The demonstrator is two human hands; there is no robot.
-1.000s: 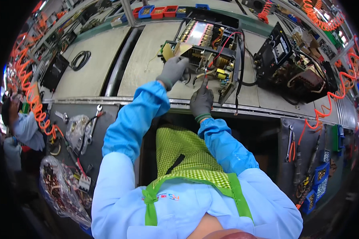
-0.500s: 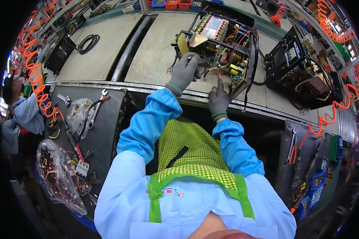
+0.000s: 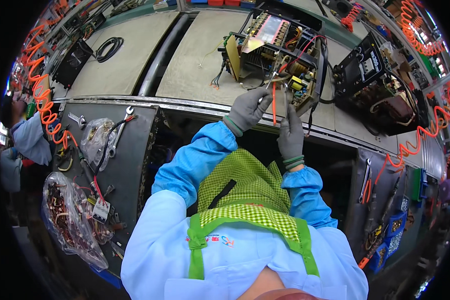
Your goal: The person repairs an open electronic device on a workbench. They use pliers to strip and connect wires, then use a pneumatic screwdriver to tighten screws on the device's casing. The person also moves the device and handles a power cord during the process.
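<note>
Where it lies uncovered, the black-framed machine (image 3: 281,53) bares a tan board (image 3: 233,57)

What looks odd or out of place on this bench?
The electrical unit looks half-apart: its insides are exposed, a tan board tilts at its left side, and loose wire ends show beside it. No spill stands out.

An open electrical unit (image 3: 280,54) sits on the bench (image 3: 187,72), wiring (image 3: 294,39) exposed, a slim metal tool (image 3: 271,81) angled toward it.
</note>
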